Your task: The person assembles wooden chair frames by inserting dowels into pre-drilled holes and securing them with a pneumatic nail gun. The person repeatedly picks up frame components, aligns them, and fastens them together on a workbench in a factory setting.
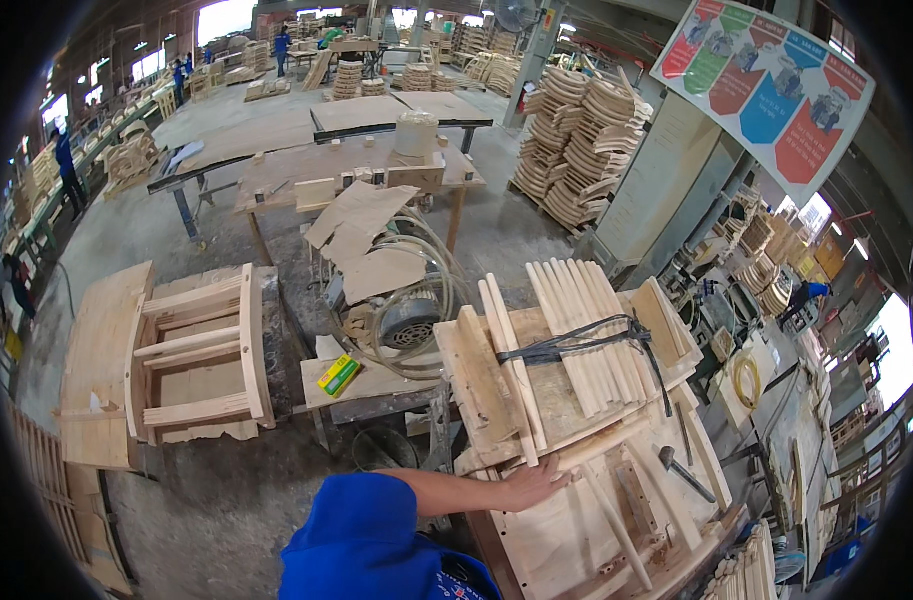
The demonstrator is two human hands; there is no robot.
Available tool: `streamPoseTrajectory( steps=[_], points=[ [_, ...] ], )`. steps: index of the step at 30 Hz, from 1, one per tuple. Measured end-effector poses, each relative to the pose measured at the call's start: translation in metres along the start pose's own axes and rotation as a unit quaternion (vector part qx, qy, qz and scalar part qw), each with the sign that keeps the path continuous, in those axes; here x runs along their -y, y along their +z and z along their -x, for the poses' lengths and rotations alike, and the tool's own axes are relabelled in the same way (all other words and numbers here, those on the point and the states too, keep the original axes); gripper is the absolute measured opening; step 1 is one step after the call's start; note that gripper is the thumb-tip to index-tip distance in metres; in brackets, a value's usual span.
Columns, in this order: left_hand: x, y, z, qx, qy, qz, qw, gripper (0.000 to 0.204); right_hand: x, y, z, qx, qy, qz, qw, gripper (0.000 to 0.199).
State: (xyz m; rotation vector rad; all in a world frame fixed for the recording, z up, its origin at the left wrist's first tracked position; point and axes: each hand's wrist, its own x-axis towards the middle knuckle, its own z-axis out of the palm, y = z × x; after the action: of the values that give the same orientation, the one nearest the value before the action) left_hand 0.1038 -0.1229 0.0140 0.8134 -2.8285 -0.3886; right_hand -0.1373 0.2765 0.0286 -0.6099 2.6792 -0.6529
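Note:
My left hand [533,486] reaches in from a blue sleeve and rests on the wooden workbench [547,550], fingers stretched out and nothing visible in them. Just beyond its fingertips end two pale round wooden rods [512,365]. These lie on a board beside a row of several similar rods [589,335]. A black strap [567,345] runs across them. To the right of the hand, a loose rod [617,525] slants over the bench, and farther right lies a hammer [685,474]. My right hand is out of view.
A slatted wooden frame [197,350] lies on a stand at left. Ahead, a yellow-green box [339,375] sits on a low board near a motor [410,318] with coiled hose. Beyond are a worktable [327,165], stacked curved wood pieces [582,140] and a grey pillar [667,190].

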Motion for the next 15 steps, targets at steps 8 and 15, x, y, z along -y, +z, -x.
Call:
streamPoseTrajectory(
  steps=[8, 15],
  points=[
    [-0.087, -0.072, 0.071, -0.005, -0.032, 0.255, 0.966, 0.096, -0.018, -0.114, 0.122, -0.209, -0.081, -0.076, 0.972, 0.083],
    [-0.094, -0.098, 0.211, -0.175, -0.110, 0.373, 0.904, 0.073, -0.027, -0.142, 0.189, -0.133, -0.118, -0.277, 0.944, 0.090]
  ],
)
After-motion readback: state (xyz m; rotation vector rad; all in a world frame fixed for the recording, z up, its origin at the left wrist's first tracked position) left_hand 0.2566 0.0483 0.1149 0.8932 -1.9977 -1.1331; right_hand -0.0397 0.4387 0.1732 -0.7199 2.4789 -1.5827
